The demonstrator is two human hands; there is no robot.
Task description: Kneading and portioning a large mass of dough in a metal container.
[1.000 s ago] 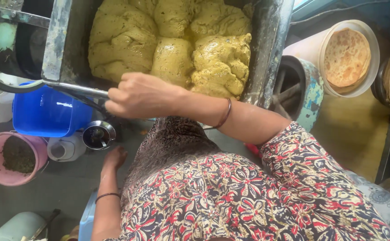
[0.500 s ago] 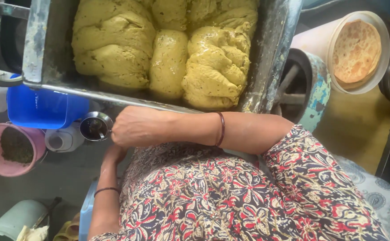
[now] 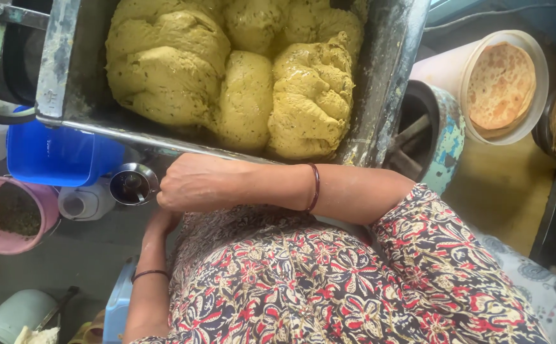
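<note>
The right hand (image 3: 195, 185) had left the trough rim for the small steel cup (image 3: 134, 185) — grip unclear; left hand (image 3: 163, 222) mostly hidden, grip likewise.

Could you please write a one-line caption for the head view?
Right hand holds a small steel cup below a metal trough of yellow-green dough.
</note>
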